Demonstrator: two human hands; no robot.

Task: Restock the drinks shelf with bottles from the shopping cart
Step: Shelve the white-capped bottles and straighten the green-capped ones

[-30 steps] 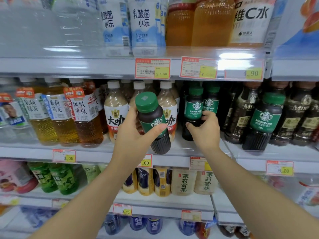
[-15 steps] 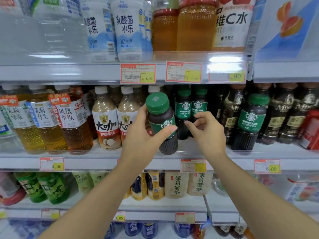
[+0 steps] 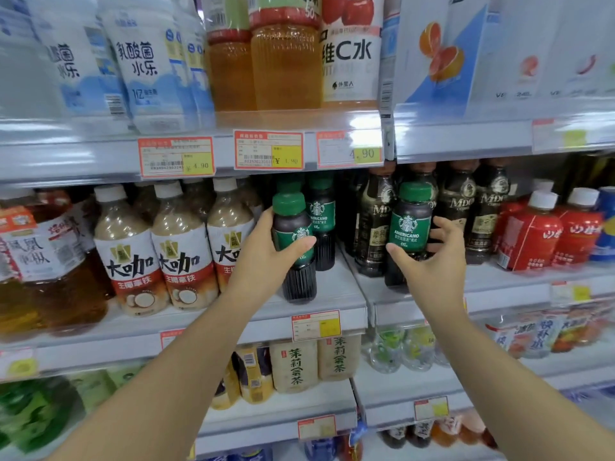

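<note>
Green-capped Americano bottle (image 3: 293, 227) is upright at the shelf (image 3: 336, 287) front, just right of the milk-coffee row (image 3: 181, 257). Left hand (image 3: 266, 257) wraps its label, likely seating it face-out. Further right of that row, right hand (image 3: 432, 261) curls round a second Americano bottle (image 3: 410, 224), thumb in front. Dark plastic, ribbed base, glossy sleeve, so probably slick.
</note>
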